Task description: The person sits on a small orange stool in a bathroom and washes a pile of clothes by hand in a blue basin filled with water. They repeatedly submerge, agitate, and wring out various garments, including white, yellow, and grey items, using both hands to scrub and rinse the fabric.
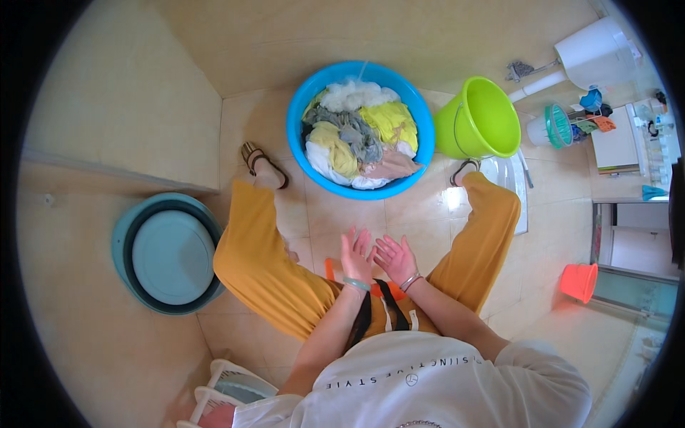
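My left hand (356, 255), with a pale bracelet at its wrist, is raised between my knees, palm up and fingers apart. Close beside it, my right hand (397, 260) is also palm up with spread fingers and a thin bangle. Neither holds anything, and their fingertips come near each other. Beyond them on the tiled floor stands a large blue basin (295, 153) heaped with wet-looking laundry: a yellow cloth (391, 123), a grey cloth (362, 135), a pinkish cloth (389, 165), and white pieces. White suds or sheer fabric (362, 94) lie at its far side.
Right of the basin stands a lime-green bucket (457, 127), near a white floor fixture (505, 187). A grey-green tub (123, 246) is at the left, by the wall. A white rack (228, 378) is at lower left. Farther right are a small bin (539, 131) and an orange bucket (579, 282).
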The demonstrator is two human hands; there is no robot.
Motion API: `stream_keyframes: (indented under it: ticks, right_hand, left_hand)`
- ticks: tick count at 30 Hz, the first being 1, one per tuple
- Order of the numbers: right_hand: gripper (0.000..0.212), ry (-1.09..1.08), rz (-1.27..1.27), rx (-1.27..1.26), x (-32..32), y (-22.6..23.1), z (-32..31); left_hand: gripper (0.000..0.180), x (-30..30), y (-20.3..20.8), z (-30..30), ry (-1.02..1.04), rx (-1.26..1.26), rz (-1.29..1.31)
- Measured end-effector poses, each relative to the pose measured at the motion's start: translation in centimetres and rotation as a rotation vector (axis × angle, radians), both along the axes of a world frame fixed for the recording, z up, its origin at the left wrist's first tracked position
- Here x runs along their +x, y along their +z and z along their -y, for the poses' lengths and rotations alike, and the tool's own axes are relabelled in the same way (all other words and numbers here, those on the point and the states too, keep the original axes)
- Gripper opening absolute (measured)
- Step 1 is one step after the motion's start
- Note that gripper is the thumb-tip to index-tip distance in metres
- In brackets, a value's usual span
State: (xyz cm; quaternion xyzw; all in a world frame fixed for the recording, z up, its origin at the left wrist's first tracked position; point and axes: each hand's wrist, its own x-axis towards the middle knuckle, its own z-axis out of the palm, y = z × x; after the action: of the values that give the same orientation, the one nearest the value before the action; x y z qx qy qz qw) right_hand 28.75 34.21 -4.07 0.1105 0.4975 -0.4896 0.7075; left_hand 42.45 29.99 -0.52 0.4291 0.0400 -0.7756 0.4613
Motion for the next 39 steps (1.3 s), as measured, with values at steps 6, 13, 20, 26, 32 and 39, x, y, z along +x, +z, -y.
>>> stream_keyframes:
  ticks: [6,13,20,26,32,39]
  right_hand:
    - [0.063,-0.246,0.108,-0.096,-3.1,-1.2,5.8]
    - [0.054,-0.086,-0.249,-0.432,-7.3,-1.8,21.9]
    - [0.055,1.034,-1.935,-0.419,-7.7,-7.2,27.2]
    - [0.057,1.148,-1.949,-0.431,-7.6,-10.5,26.9]
    - [0.058,1.224,-1.962,-0.433,-7.9,-12.5,27.1]
    - [0.062,1.252,-1.897,-0.478,-8.5,-9.7,27.0]
  left_hand:
    - [0.070,-1.5,-2.4,0.8,-0.075,0.090,-0.008]
    - [0.053,-4.9,-5.1,16.6,-0.208,-0.494,0.423]
    - [0.049,-6.3,-10.1,26.3,-1.098,-0.920,1.961]
    - [0.053,-6.6,-12.8,27.2,-1.416,-0.866,1.936]
    - [0.056,-7.3,-15.1,27.2,-1.428,-0.888,1.918]
    - [0.060,-7.2,-13.0,27.3,-1.511,-0.877,1.836]
